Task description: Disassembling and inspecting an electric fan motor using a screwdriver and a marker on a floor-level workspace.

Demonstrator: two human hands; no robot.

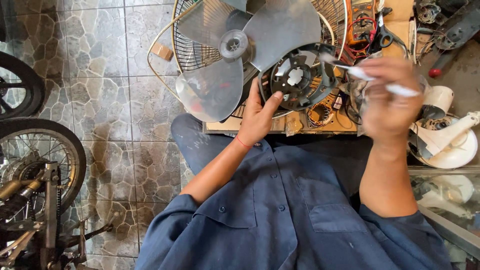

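Grey stone-pattern floor tiles [100, 100] cover the left of the view, with two black motorcycle wheels [40, 150] standing at the left edge. Ahead of the person sits a low brown wooden tabletop [320, 125], crowded with parts.

Left hand [257, 117]: raised over the near edge of the tabletop, thumb and fingers [272, 102] closed on the rim of a black round plastic fan motor housing [297, 77], which is held tilted toward the camera. A thin red string band circles that wrist.

Right hand [387, 102]: blurred, lifted just right of the housing, fingers curled around a slim white-handled tool [380, 82] whose tip points at the housing. Whether the tip touches cannot be told.

Surroundings: a translucent grey three-blade plastic fan propeller [235, 50] lies just left of the housing, resting over a round wire fan guard [200, 45]. A copper-wound motor stator [320, 114] lies on the tabletop below the housing. An orange multimeter [361, 20] with red lead sits at the far edge. A white plastic fan body [447, 140] lies to the right. The person wears a dark blue button shirt [290, 215].
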